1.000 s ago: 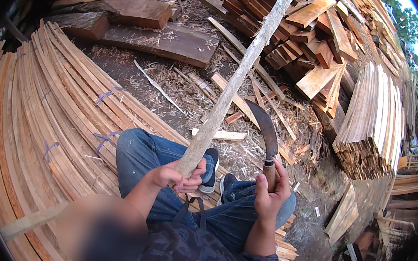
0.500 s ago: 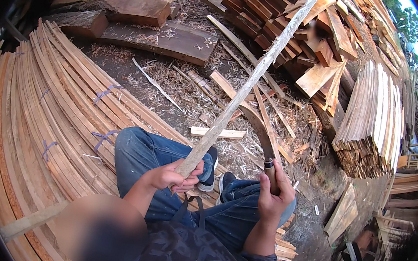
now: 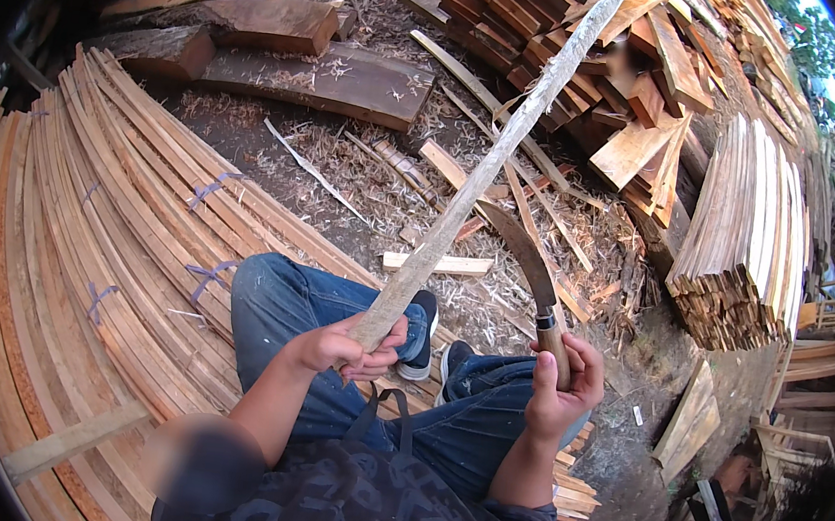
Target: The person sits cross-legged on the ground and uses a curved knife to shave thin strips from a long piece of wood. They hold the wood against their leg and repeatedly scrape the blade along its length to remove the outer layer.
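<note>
My left hand [image 3: 344, 346] grips the near end of a long pale wooden stick [image 3: 493, 157] that slants up and away to the top right. In my right hand [image 3: 562, 380] is the wooden handle of a curved dark blade [image 3: 522, 253]. The blade's tip meets the stick about halfway along it. I sit on stacked slats, knees in blue jeans, with dark shoes [image 3: 420, 336] below the stick.
Bundles of thin wooden slats [image 3: 109, 231] tied with blue string fill the left. Thick dark planks [image 3: 305, 74] lie at the back. Stacked short boards [image 3: 645, 92] and a slat pile [image 3: 752, 232] stand at right. Shavings and offcuts cover the ground [image 3: 384, 187].
The stick's far end has swung to the right and it leans more. The curved blade has moved up against the stick's side.
</note>
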Demonstrator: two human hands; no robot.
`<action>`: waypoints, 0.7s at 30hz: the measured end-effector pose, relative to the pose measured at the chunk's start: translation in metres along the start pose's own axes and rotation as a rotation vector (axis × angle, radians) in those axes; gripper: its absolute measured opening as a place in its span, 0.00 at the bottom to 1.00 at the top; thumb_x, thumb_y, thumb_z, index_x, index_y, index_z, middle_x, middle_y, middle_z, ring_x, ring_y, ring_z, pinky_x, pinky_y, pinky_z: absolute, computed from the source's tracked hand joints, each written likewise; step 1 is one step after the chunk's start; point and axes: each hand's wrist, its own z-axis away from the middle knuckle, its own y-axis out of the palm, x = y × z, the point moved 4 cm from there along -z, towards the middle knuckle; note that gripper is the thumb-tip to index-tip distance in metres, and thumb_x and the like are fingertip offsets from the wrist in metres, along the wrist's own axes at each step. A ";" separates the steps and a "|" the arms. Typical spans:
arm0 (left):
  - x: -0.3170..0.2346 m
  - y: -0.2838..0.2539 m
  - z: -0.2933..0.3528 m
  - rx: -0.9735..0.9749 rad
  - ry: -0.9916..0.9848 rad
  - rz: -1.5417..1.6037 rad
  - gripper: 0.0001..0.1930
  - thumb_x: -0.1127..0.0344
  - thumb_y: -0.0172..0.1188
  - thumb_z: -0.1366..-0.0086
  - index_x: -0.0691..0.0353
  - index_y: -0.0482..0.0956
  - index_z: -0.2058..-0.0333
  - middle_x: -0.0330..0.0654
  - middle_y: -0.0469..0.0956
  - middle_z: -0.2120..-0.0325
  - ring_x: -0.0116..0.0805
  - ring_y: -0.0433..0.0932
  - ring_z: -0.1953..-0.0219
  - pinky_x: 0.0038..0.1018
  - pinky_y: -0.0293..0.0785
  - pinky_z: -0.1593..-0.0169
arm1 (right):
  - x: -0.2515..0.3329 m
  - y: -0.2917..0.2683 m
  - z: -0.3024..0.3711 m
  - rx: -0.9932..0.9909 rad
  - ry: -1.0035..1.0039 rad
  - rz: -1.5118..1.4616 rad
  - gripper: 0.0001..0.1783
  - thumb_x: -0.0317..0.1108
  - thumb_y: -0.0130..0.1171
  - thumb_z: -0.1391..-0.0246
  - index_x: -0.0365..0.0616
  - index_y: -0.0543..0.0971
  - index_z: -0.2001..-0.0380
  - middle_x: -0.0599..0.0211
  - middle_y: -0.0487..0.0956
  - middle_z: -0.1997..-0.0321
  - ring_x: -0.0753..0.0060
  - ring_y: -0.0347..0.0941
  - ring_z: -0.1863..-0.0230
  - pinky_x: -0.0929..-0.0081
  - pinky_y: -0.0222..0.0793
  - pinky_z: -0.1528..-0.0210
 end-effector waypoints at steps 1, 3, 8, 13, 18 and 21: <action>0.001 0.001 -0.001 0.014 0.007 0.006 0.13 0.73 0.49 0.52 0.58 0.57 0.67 0.30 0.59 0.83 0.16 0.58 0.86 0.14 0.53 0.82 | 0.000 -0.001 0.001 -0.016 -0.019 0.020 0.17 0.26 0.62 0.49 0.38 0.72 0.55 0.56 0.80 0.69 0.82 0.72 0.77 0.89 0.64 0.74; 0.000 0.003 -0.002 -0.003 -0.002 0.029 0.15 0.75 0.48 0.56 0.59 0.58 0.67 0.31 0.60 0.84 0.16 0.58 0.86 0.15 0.53 0.82 | 0.003 -0.002 0.004 -0.033 -0.230 0.151 0.16 0.23 0.64 0.52 0.36 0.74 0.59 0.53 0.81 0.69 0.70 0.78 0.70 0.80 0.71 0.67; 0.005 0.009 -0.007 0.088 0.011 0.196 0.16 0.75 0.50 0.57 0.60 0.58 0.67 0.31 0.61 0.84 0.17 0.60 0.85 0.15 0.54 0.82 | 0.023 0.013 0.006 0.035 -0.656 0.338 0.15 0.23 0.67 0.54 0.39 0.77 0.62 0.47 0.81 0.69 0.59 0.81 0.71 0.73 0.76 0.69; 0.008 0.013 -0.010 0.161 0.007 0.274 0.17 0.75 0.52 0.57 0.60 0.59 0.67 0.31 0.63 0.84 0.17 0.62 0.85 0.16 0.55 0.81 | 0.023 0.009 0.006 -0.001 -0.629 0.307 0.15 0.25 0.67 0.53 0.42 0.76 0.61 0.46 0.81 0.69 0.57 0.81 0.72 0.72 0.76 0.70; 0.008 0.010 -0.009 0.119 -0.003 0.246 0.17 0.75 0.52 0.57 0.60 0.58 0.67 0.31 0.62 0.84 0.18 0.62 0.85 0.16 0.56 0.81 | 0.013 -0.007 0.025 -0.073 -0.646 0.019 0.13 0.29 0.63 0.47 0.40 0.75 0.59 0.50 0.80 0.66 0.66 0.76 0.73 0.76 0.72 0.66; 0.010 0.006 -0.008 0.099 0.000 0.266 0.18 0.76 0.52 0.58 0.60 0.58 0.67 0.31 0.61 0.84 0.18 0.61 0.85 0.16 0.56 0.82 | 0.028 0.001 0.016 0.009 -0.628 0.227 0.16 0.30 0.58 0.43 0.42 0.69 0.52 0.49 0.79 0.66 0.73 0.73 0.75 0.76 0.70 0.68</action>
